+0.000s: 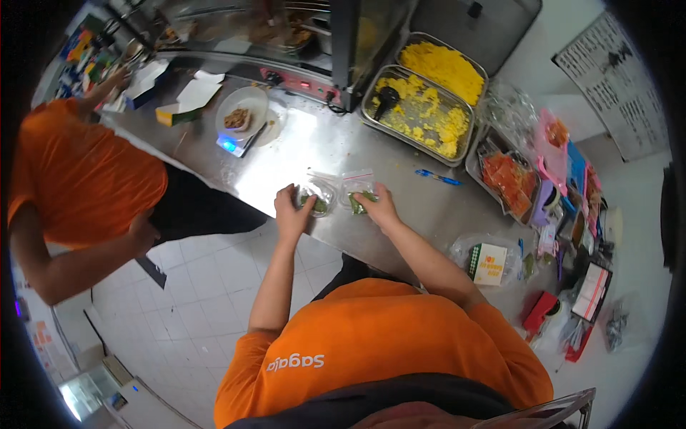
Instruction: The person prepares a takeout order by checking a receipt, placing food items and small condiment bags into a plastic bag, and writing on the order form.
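My left hand (292, 213) is at the front edge of the steel counter, thumb and fingers on a small clear plastic packet (320, 189) with green leafy pieces in its lower part. Close beside it on the right, my right hand (381, 208) grips a clear zip bag (358, 182) with a pink-red closure line. Green leaves (358, 204) show under my right thumb. Glare and clear plastic hide whether the left packet is a bag or a round cup.
A co-worker in an orange shirt (96, 171) stands at the left. Behind my hands are a scale (241, 145) bearing a bowl of food (237, 119), a glass warming cabinet (300, 80) and a tray of yellow food (396, 138). A blue pen (438, 177) lies at right, near a carton (490, 264).
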`<state>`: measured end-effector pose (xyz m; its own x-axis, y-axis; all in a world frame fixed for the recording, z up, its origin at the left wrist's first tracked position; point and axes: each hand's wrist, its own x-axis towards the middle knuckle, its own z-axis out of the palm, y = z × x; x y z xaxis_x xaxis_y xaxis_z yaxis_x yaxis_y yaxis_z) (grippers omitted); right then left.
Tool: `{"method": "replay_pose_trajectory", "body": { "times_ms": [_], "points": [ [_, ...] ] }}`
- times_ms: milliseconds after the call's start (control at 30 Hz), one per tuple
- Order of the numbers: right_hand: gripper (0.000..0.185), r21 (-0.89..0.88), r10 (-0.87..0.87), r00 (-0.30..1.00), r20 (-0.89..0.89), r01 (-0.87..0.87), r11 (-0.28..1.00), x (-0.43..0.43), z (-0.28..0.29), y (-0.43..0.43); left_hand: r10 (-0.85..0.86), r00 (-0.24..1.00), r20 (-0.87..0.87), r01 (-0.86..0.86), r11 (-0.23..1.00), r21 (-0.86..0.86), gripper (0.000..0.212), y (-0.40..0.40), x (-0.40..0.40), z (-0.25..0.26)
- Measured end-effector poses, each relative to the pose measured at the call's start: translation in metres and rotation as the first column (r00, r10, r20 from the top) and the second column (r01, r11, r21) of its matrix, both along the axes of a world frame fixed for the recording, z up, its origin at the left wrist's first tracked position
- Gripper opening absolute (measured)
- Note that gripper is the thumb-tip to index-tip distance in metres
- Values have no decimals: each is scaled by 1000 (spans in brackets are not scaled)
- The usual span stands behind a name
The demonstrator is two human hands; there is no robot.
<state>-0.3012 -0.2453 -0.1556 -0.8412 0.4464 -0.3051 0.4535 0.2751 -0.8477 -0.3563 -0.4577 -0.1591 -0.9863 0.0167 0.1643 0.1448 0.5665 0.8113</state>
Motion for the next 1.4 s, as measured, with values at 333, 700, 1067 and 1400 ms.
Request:
{"method": "replay_pose_trajectory", "body": {
  "times_ms": [333, 700, 1067, 1400],
  "points": [
    [56, -143, -11, 997, -76, 0, 990, 26, -4, -13, -216, 922, 323, 221, 975, 19, 50, 6, 19, 9],
    [52, -463, -418, 906, -63, 344, 817, 212, 75, 148, -524, 587, 617, 222, 838, 499, 50, 127, 115, 64],
    [54, 359, -198, 977, -80, 214, 909, 315, 44, 249, -771, 341, 538, 272, 629, 729, 48, 284, 227, 87],
    [31, -100, -131, 974, -187, 114, 988, 340, 40, 278, -538, 746, 391, 233, 762, 604, 48, 336, 274, 72]
  ]
}}
